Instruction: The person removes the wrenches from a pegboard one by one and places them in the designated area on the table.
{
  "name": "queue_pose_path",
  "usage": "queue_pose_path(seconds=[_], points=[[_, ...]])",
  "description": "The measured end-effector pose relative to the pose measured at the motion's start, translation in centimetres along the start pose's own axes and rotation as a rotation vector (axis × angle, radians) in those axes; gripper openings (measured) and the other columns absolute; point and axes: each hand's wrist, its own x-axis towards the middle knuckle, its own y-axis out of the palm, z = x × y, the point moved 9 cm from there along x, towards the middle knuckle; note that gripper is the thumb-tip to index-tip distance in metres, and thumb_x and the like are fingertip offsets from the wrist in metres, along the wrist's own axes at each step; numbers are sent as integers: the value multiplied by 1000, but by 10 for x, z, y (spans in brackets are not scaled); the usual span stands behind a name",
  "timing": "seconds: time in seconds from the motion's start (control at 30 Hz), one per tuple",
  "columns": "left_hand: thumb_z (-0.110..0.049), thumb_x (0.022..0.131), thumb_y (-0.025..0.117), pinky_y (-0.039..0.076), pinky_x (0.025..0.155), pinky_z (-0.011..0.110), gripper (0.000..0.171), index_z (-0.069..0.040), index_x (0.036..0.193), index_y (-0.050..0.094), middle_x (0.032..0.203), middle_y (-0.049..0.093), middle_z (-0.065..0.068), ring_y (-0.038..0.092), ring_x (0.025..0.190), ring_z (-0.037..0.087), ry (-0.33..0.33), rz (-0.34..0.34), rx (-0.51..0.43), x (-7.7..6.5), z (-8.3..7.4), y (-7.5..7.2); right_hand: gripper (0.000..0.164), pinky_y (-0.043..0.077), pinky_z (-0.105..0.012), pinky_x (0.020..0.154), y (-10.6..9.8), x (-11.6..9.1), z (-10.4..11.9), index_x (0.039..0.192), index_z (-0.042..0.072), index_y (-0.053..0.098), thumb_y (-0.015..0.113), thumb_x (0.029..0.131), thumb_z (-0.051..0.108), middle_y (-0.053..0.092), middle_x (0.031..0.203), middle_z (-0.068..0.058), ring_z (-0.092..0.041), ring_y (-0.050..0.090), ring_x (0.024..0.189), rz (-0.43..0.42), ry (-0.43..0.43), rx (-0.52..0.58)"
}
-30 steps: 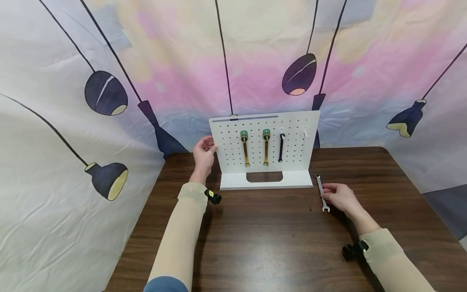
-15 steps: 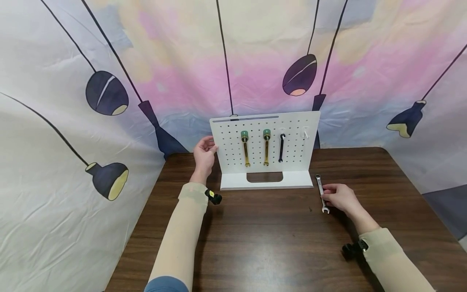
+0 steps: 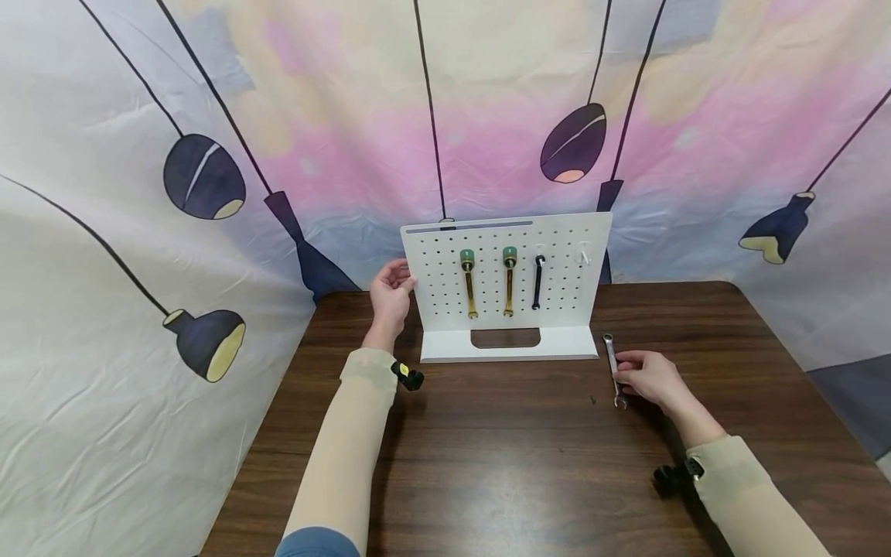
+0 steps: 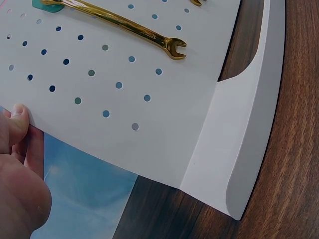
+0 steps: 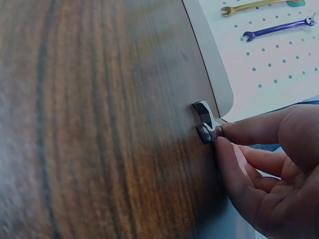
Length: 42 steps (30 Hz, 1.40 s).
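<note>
A white pegboard (image 3: 571, 305) stands upright on the table. At its left edge my left hand (image 3: 390, 302) holds the board, thumb on the front face and fingers behind, as the left wrist view shows. Right of the base, my right hand (image 3: 650, 377) pinches a silver combination wrench (image 3: 611, 357) by its shaft between thumb and fingers. The wrench's open end (image 5: 204, 133) points toward the camera in the right wrist view. Two gold wrenches (image 3: 470, 294) hang on the board under green pieces (image 3: 510, 253). Beside them hangs a dark blue-purple wrench (image 5: 279, 30).
A pale hook (image 3: 585, 255) with nothing on it sticks out at the board's upper right. The board's base has a cut-out slot. Brown wood table (image 3: 487, 464) extends in front. A printed cloth (image 3: 487, 100) with painted lamps hangs close behind.
The silver wrench has turned slightly in my right fingers, so its open end looks narrower. My left hand and the pegboard stay in place.
</note>
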Motion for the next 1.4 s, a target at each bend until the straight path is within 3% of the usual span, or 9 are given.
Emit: queue_pose_path(seconds=[0.4, 1.2, 1.4], points=[[18, 92, 70, 54, 80, 23, 32, 1, 119, 72, 92, 68, -1, 64, 85, 12, 4, -18, 17, 3, 3, -2, 46, 64, -37, 76, -1, 3, 2, 138, -19, 55, 70, 99, 0, 67, 112, -26, -23, 70, 91, 12, -23, -55], [17, 94, 70, 55, 82, 24, 31, 0, 121, 72, 94, 68, -1, 65, 87, 12, -13, -7, 10, 3, 5, -1, 51, 63, -32, 75, -3, 3, -6, 144, -19, 51, 70, 103, 6, 67, 117, -26, -16, 69, 89, 60, -11, 21], [16, 94, 71, 55, 82, 25, 31, -1, 120, 72, 94, 67, 0, 65, 88, 13, -15, -6, 14, 3, 7, 0, 53, 63, -33, 77, -3, 2, -8, 147, -17, 49, 68, 106, 10, 65, 124, -29, -18, 69, 96, 77, -10, 36]])
